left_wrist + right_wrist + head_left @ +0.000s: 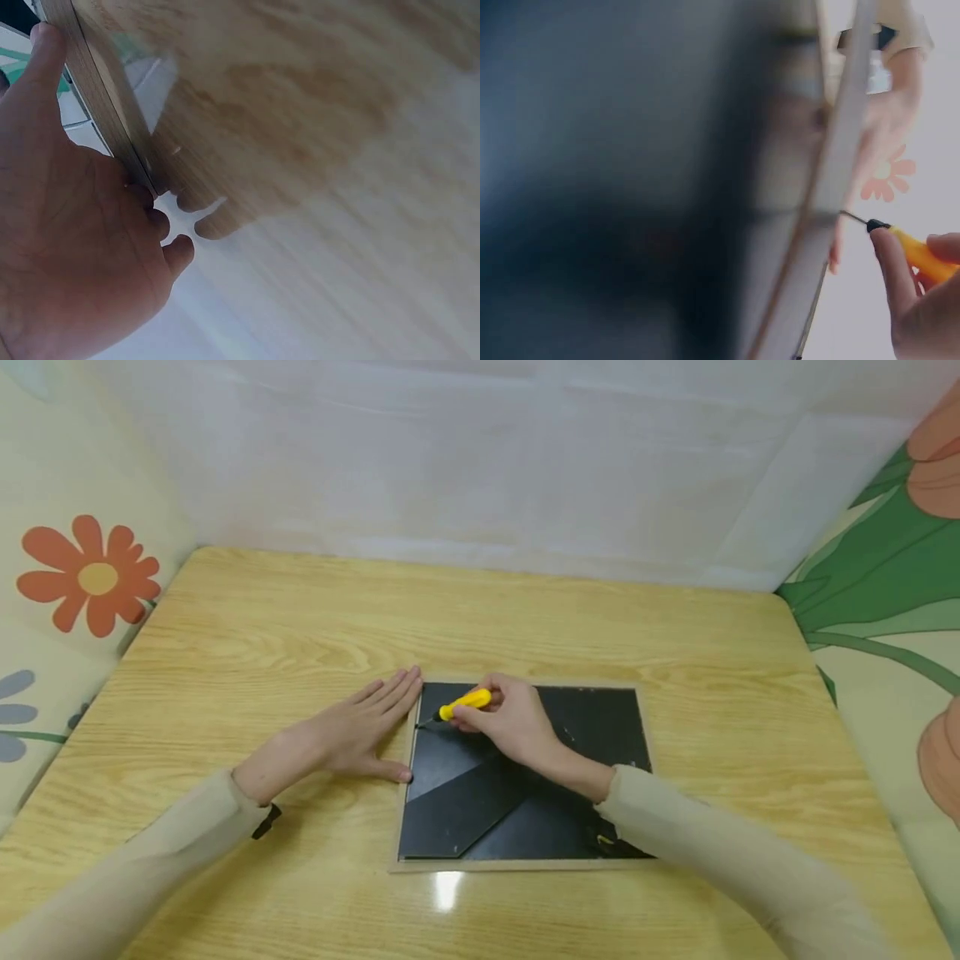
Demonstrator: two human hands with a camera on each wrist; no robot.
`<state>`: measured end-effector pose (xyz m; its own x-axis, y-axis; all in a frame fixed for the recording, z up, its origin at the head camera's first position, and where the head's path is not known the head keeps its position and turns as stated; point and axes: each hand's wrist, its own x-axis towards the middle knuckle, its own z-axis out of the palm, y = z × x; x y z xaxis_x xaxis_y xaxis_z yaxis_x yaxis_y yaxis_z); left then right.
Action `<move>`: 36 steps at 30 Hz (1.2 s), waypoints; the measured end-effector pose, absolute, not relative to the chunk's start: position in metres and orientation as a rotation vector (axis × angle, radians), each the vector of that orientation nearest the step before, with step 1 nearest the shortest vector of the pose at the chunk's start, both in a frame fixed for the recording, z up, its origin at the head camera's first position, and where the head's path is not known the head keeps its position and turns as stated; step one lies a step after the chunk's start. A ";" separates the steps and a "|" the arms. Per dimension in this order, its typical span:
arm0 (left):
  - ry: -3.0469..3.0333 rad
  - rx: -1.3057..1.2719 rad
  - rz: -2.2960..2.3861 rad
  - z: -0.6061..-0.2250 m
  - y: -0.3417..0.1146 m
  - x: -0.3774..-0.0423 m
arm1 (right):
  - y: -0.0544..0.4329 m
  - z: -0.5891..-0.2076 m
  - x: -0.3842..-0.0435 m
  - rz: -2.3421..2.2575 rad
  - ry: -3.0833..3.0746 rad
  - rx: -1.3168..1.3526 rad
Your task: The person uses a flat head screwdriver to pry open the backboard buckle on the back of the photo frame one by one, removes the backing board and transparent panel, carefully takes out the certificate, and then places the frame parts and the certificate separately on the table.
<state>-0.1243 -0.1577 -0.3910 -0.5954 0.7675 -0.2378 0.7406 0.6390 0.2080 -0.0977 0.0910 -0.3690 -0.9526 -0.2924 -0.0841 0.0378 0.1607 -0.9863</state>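
Yellow and black, the small screwdriver with a fat plastic handle (472, 700) is in your right hand (517, 718), with your thumb and pointer finger closed on the handle; your other right fingers are partly hidden, so I can't tell how far they curl. Its thin metal shaft (427, 723) reaches the left edge of a flat black board (600, 714) set in a thin, pale wooden frame (525, 865). The tip is too small to see well, and I can't tell just what it touches. Your left hand (348, 735) lies along the frame's left side, its long fingers straight and close together near the top left corner. Your left thumb sticks out and touches the same side lower down; this hand grips nothing. A smooth black flap (457, 810) lies slanted across the board, and your right hand and arm cover part of it. Your right beige sleeve (697, 827) hides the frame's bottom right corner. Beside it is a little yellow mark (604, 840) that I can't make out. The frame rests on a shiny, light wood table (300, 610). From your right wrist, the board is a dark blur, and the handle's end is cut off.
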 end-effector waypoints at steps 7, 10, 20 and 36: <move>2.565 1.200 0.147 -0.393 -0.160 -0.124 | 0.083 -0.363 -0.114 -1.675 2.322 -0.352; 2.580 1.193 0.142 -0.394 -0.160 -0.121 | 0.079 -0.361 -0.117 -1.587 2.397 -0.436; 2.621 1.188 0.095 -0.387 -0.157 -0.112 | 0.072 -0.352 -0.116 -1.377 2.673 -0.725; 2.568 1.149 0.196 -0.381 -0.157 -0.112 | 0.033 -0.331 -0.116 -0.955 2.817 -0.791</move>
<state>-0.1118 -0.1567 -0.3807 -0.6252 0.7450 -0.2324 0.7012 0.6670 0.2519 -0.1161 0.0334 -0.3312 -0.8661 -0.4896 0.1008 -0.4500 0.6757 -0.5839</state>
